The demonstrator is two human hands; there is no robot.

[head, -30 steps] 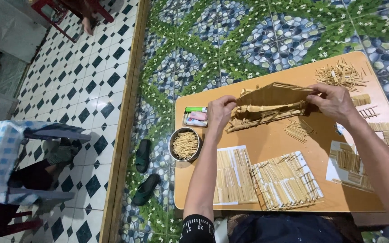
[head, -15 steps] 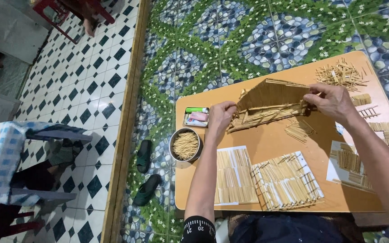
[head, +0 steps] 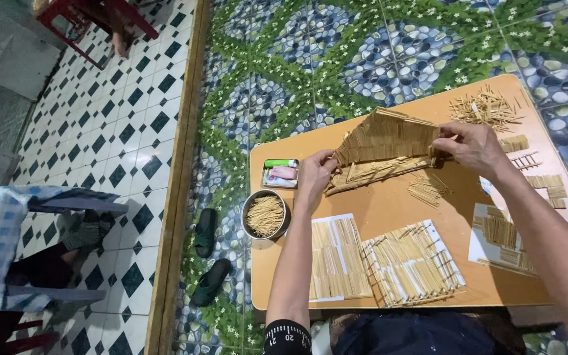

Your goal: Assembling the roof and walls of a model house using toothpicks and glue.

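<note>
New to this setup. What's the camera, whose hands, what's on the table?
One camera, worn on the person's head, looks down at their own bare hands. Left hand and right hand hold a roof-shaped piece made of thin wooden sticks just above a low wooden table. On the table lie a round bowl of sticks, flat stick panels, a loose stick pile and a small tray. Dark sandals sit on the tiled floor beside it.
</note>
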